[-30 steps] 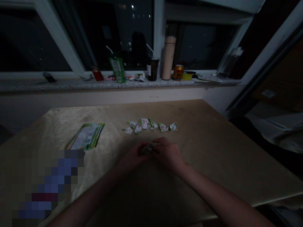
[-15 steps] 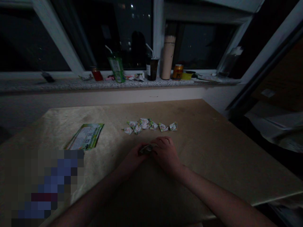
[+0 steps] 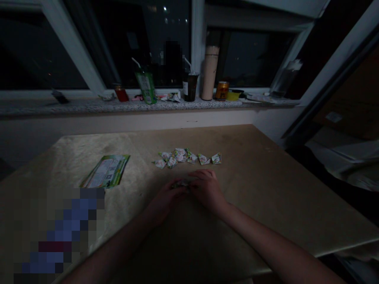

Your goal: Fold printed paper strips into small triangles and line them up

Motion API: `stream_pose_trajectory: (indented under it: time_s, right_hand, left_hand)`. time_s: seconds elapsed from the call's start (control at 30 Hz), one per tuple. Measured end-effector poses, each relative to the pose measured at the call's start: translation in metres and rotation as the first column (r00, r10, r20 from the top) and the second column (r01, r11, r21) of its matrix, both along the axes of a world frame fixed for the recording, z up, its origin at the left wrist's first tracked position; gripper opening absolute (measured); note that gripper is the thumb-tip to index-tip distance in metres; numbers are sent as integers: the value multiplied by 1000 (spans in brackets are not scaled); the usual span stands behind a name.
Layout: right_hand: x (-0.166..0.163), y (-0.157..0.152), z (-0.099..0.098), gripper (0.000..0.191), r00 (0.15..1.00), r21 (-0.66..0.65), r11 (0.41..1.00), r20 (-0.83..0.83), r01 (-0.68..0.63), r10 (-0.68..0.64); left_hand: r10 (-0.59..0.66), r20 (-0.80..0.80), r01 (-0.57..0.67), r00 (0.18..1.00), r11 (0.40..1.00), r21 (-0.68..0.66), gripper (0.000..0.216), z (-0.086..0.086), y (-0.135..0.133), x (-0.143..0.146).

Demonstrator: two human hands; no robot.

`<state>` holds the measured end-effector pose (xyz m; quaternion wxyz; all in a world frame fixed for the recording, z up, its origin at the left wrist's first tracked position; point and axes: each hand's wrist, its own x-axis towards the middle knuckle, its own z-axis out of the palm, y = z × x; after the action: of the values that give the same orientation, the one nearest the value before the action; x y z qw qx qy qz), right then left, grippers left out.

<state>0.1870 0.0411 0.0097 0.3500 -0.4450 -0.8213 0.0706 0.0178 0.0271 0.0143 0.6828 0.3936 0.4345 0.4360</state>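
Note:
In the head view, my left hand [image 3: 166,198] and my right hand [image 3: 207,191] meet over the middle of the table. Between their fingertips is a small green-and-white wrapped packet [image 3: 182,183], mostly covered by the fingers. My left fingers and thumb pinch its left side, while my right hand closes around its right end. Just beyond the hands lie several small pointed packets [image 3: 180,155] with similar print, some touching one another. Two of these, the right-hand packets [image 3: 216,158], lie apart from the cluster. The room is dim, so finer detail on the held packet is lost.
A flat green-and-white bag [image 3: 108,172] lies on the brown-covered table [image 3: 251,169], left of my hands. Nearer on the left is a pixelated blue item [image 3: 68,225]. On the windowsill [image 3: 97,108] stand a green bottle [image 3: 146,85], dark cup [image 3: 190,86], tall flask [image 3: 210,73] and can [image 3: 222,90].
My left fingers and thumb have shifted across the small packet, and it sits lower and more covered between the hands. The packets on the table have stayed put.

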Motion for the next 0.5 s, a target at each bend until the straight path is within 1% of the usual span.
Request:
stream_pose_trajectory:
  time_s: [0.1, 0.2, 0.33, 0.5]
  right_hand:
    - [1, 1, 1, 13, 1000, -11, 1000, -18, -7, 7]
    - [1, 0, 2, 11, 1000, -4, 1000, -13, -24, 24]
    - [1, 1, 2, 12, 999, 31, 999, 8, -32, 32]
    - [1, 1, 3, 15, 996, 75, 997, 79, -38, 32]
  left_hand:
    - [0, 65, 2, 998, 999, -34, 18, 0, 1, -2]
    - [-9, 99, 14, 995, 999, -47, 19, 1, 2, -3]
    - [-17, 112, 23, 994, 998, -58, 25, 4, 2, 0]
    - [0, 108, 7, 994, 998, -61, 25, 4, 0, 2]
